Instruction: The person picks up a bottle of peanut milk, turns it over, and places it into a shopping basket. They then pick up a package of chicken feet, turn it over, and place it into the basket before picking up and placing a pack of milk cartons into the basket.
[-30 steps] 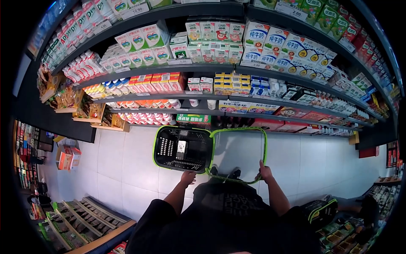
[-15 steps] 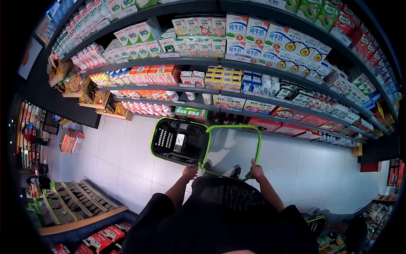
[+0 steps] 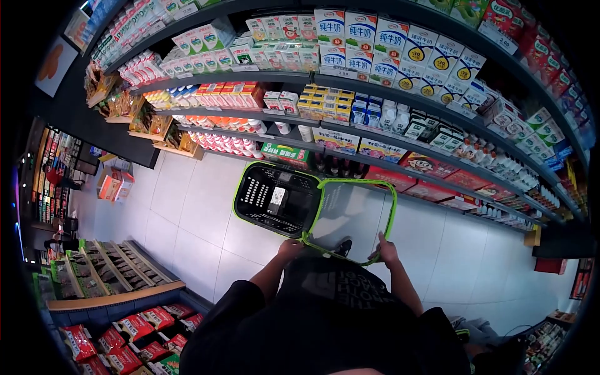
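Note:
A shopping cart stands before me, with a black basket [image 3: 278, 197] rimmed in green at its left and an open green frame [image 3: 392, 206] at its right. Inside the basket I see only a white label on its bottom. My left hand [image 3: 290, 249] is closed at the near corner where basket and frame meet; its fingers are partly hidden. At the frame's near right corner, my right hand [image 3: 387, 249] is wrapped round the green bar, thumb pointing up along it. Floor and one of my shoes [image 3: 344, 247] show through the frame.
Long shelves [image 3: 300, 117] full of milk cartons [image 3: 360, 31], bottles and boxes curve along the far side. Red packs [image 3: 134, 327] and a slatted display [image 3: 115, 269] stand at the near left. Cardboard boxes [image 3: 114, 183] sit on the floor farther left. Another person [image 3: 478, 331] is at the lower right.
The view has shifted, and the cart now appears slightly farther right and higher against the shelves. Both hands stay on the cart. More of the red packs shows at the lower left.

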Available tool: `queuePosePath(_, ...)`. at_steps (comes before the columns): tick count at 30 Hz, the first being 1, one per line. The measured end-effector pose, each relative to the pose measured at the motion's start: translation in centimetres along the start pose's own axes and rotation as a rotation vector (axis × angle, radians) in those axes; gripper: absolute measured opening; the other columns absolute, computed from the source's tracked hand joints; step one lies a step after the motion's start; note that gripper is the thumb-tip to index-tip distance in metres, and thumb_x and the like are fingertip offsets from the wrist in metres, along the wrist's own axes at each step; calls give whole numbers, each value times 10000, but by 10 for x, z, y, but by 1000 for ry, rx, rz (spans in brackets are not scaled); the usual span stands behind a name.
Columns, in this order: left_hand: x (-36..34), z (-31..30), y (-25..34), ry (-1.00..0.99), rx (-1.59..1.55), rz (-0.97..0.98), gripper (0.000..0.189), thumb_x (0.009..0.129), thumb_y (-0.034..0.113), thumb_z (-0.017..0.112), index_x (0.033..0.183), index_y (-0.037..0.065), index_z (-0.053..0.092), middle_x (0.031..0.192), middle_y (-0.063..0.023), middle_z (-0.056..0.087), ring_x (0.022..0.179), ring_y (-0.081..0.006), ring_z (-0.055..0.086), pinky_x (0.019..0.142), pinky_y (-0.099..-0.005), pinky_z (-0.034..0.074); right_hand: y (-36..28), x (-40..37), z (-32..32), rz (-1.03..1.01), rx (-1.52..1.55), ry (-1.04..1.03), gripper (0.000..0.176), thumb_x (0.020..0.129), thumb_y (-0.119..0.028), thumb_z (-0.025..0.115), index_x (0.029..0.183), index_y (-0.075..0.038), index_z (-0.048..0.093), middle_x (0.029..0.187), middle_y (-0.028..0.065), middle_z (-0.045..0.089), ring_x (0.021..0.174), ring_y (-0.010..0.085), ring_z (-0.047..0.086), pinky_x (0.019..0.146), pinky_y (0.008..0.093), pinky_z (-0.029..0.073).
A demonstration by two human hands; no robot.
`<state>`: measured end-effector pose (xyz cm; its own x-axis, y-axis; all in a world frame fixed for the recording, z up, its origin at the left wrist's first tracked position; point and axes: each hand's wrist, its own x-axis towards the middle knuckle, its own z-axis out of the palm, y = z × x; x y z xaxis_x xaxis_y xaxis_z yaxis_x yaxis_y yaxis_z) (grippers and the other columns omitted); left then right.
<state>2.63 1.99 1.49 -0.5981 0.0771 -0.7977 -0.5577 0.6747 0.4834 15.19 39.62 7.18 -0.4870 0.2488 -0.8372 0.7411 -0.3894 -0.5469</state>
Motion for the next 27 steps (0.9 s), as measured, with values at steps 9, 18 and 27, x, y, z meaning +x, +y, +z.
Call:
queuePosePath(9,1,5,3,50,58,108,382,801,366,656,970,26,702,875,-130,700,772,-226,666,705,-359,516,8,-27,-52,69,7,97,597,873,-579,540,723,-6,472,578,167,551,487,330,609,514,459,562)
queuePosePath(18,0,-5,14,12,-93,105,313,821,310,659,952,28,694,721,-65,656,616,-152,611,538,-326,500,1,-48,-92,37,-88,191,593,873,-580,539,704,-15,483,558,158,553,477,320,617,484,427,558)
queuePosePath(27,0,-8,-30,102,17,43,399,794,342,650,1051,39,685,877,-141,705,741,-223,682,720,-359,537,16,-54,-145,86,-112,284,690,839,-665,516,775,22,504,553,157,546,472,330,617,458,421,542)
